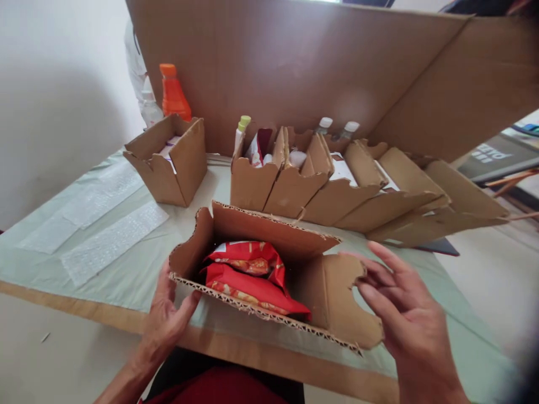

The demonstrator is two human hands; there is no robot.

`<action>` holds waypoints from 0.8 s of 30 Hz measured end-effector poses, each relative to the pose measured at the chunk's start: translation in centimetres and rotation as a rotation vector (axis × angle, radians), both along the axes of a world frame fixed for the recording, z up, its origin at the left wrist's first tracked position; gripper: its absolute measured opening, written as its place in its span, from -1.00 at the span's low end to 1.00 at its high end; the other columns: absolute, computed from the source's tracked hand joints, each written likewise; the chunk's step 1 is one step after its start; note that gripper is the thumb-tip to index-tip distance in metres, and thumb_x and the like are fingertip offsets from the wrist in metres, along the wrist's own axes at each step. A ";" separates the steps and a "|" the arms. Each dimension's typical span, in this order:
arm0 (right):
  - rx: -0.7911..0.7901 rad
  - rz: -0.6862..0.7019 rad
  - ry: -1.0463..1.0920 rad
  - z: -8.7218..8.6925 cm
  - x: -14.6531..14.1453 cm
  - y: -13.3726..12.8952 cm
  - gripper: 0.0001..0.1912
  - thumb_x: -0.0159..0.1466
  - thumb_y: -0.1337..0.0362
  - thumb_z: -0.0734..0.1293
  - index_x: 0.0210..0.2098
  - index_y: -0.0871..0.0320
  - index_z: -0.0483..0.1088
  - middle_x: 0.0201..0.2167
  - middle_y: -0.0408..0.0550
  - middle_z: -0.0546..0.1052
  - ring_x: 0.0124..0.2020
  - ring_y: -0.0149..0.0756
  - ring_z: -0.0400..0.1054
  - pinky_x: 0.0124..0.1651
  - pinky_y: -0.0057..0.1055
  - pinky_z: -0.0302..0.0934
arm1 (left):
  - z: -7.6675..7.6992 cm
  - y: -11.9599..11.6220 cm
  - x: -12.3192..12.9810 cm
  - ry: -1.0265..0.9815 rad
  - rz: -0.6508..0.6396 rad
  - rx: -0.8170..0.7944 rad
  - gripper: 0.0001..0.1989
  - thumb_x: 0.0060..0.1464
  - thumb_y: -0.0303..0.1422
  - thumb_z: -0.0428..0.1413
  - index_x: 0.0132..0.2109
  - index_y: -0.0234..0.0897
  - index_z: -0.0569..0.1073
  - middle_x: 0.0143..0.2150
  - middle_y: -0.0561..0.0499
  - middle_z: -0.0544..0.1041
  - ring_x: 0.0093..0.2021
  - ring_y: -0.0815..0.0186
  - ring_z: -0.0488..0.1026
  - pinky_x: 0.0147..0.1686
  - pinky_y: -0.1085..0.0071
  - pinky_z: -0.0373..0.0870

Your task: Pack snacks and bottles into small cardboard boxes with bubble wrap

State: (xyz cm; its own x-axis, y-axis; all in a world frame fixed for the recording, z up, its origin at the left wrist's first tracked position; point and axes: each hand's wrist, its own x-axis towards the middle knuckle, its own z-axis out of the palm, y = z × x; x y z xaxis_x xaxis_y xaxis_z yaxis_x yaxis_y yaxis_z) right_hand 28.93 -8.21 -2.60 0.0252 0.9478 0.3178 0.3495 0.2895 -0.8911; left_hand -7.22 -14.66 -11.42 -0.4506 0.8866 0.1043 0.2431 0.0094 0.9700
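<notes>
An open-topped cardboard box [275, 220] sits in front of me near the table's front edge, with a rounded notch cut in its right end. Inside it, towards the left, two red snack packets [252, 289] lean together. My left hand [170, 311] grips the box's left end, thumb against the near wall and fingers partly hidden behind the corner. At the other end, my right hand [406, 303] holds the notched edge between thumb and fingers.
A row of similar cardboard boxes [286, 193] with goods inside stands behind. To the left are another box [189, 163], an orange bottle [174, 92] and bubble-wrap strips [113, 241]. A tall cardboard panel [295, 67] closes off the back of the table.
</notes>
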 end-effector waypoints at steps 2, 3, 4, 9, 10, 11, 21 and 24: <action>-0.083 0.082 0.004 -1.9 1.6 -1.7 -0.21 0.27 -0.09 0.46 0.41 -0.03 0.25 0.15 0.15 0.55 0.00 0.00 0.57 -0.07 -0.24 0.53 | -0.1 -0.4 0.5 0.037 -0.064 -0.088 -0.47 0.09 -0.07 0.26 0.15 -0.20 0.47 0.11 -0.17 0.58 0.20 -0.06 0.49 0.25 0.04 0.38; -0.112 0.128 -0.044 -2.9 1.9 -2.5 -0.11 0.21 -0.18 0.48 0.41 0.02 0.26 0.17 0.20 0.53 0.05 0.08 0.54 -0.03 -0.17 0.53 | -0.3 -0.6 0.7 0.053 -0.095 -0.125 -0.54 0.07 -0.05 0.26 0.03 -0.22 0.52 0.01 -0.16 0.62 0.12 -0.07 0.54 0.18 0.05 0.45; -0.140 0.171 -0.116 -3.9 1.8 -3.2 -0.04 0.13 -0.23 0.51 0.39 0.06 0.30 0.18 0.24 0.52 0.08 0.16 0.52 0.01 -0.10 0.52 | -0.3 -0.7 0.8 0.065 -0.114 -0.147 -0.59 0.06 -0.03 0.26 -0.07 -0.23 0.53 -0.08 -0.15 0.63 0.04 -0.07 0.57 0.11 0.06 0.49; -0.181 0.183 -0.395 -5.5 -1.4 -2.3 -0.40 0.16 -0.19 0.47 0.03 0.07 0.60 -0.02 0.15 0.63 0.07 0.24 0.49 0.17 0.13 0.37 | 0.6 1.8 1.8 0.053 -0.204 -0.087 -0.66 0.16 -0.13 0.19 -0.02 -0.25 0.51 -0.06 -0.14 0.62 0.02 0.02 0.58 0.02 0.16 0.52; -0.167 0.150 -0.380 -5.3 -1.9 -1.1 -0.48 0.22 -0.17 0.43 -0.03 0.07 0.61 -0.06 0.13 0.64 0.05 0.21 0.49 0.18 0.12 0.36 | 1.0 3.1 2.1 0.053 -0.244 -0.060 -0.67 0.17 -0.18 0.17 0.01 -0.25 0.50 -0.03 -0.14 0.61 0.04 0.05 0.56 0.03 0.18 0.51; -0.151 0.120 -0.350 -5.0 -2.3 0.4 -0.52 0.25 -0.15 0.40 -0.07 0.09 0.60 -0.10 0.12 0.64 0.03 0.19 0.50 0.17 0.09 0.36 | 1.4 4.7 2.5 0.059 -0.287 -0.032 -0.66 0.17 -0.22 0.16 0.04 -0.26 0.48 0.00 -0.14 0.61 0.05 0.07 0.56 0.03 0.20 0.51; -0.139 -0.112 -0.110 -9.4 -2.5 6.3 -0.55 0.23 -0.05 0.34 -0.05 0.14 0.39 -0.20 0.06 0.59 -0.30 -0.16 0.48 -0.19 -0.22 0.42 | -1.2 12.4 4.9 0.160 -0.359 0.019 -0.42 0.17 -0.32 0.09 0.32 -0.33 0.30 0.19 -0.24 0.54 0.12 0.11 0.53 0.16 0.15 0.44; -0.156 -0.162 -0.216 -10.9 -1.9 5.1 -0.46 0.21 -0.11 0.34 0.00 0.15 0.39 -0.19 0.08 0.59 -0.23 -0.06 0.50 -0.12 -0.12 0.39 | -1.1 9.6 2.7 0.371 -0.308 -0.004 -0.45 0.21 -0.30 0.10 0.32 -0.26 0.35 0.25 -0.22 0.51 0.16 0.12 0.52 0.12 0.20 0.49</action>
State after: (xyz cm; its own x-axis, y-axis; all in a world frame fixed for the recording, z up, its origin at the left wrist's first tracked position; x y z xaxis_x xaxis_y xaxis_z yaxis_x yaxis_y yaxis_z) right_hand 27.05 -3.15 -13.53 0.1273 0.9747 0.1836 0.5662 0.0805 -0.8203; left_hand -4.52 -5.04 -12.49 -0.1004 0.9736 0.2048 0.5646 -0.1138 0.8175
